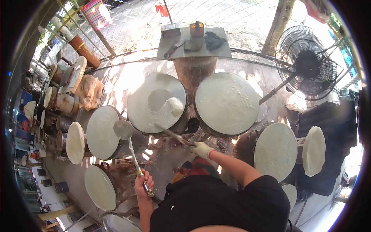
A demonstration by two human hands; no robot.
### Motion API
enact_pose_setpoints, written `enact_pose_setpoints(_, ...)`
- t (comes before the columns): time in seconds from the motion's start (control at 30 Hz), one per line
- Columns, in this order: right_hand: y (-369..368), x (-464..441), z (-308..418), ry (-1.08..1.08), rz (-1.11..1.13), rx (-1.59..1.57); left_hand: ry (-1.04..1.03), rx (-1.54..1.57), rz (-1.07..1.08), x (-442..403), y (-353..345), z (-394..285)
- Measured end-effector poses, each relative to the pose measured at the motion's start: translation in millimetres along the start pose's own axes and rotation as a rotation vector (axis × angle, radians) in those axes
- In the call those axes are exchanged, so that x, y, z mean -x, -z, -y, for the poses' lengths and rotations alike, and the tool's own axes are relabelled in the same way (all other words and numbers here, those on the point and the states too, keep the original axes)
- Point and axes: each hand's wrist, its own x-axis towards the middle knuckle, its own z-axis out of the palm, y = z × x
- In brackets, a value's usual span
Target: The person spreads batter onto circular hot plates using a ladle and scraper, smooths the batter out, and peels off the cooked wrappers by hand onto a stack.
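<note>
Pale, wet-looking paste coats the round griddle (143,110) ahead, thicker in a ridged patch (174,108) near its right side, and the gloved right hand (201,150) has its fingers closed round a long-handled tool (181,139) whose blurred far end reaches the near rim. Bare fingers of the left hand (143,183) curl round the handle of a metal ladle (123,129), its round bowl raised by the edge of another coated griddle (102,132). Beyond, a grey worktop (224,52) carries an orange-and-black container (196,29), contents unclear, beside a dark heap (214,41).
</note>
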Motion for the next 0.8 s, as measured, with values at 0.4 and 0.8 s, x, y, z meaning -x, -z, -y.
enact_pose_setpoints(0.4, 74.4, -157.5, 96.0, -0.136, -0.546, 0.008, 0.073, 0.053, 0.030, -3.0, 24.1, -30.4)
enact_pose_setpoints(0.8, 7.8, -132.2, 99.2, -0.027, -0.720, -0.283, 0.138, 0.052, 0.036, -13.2, 65.7, -72.1)
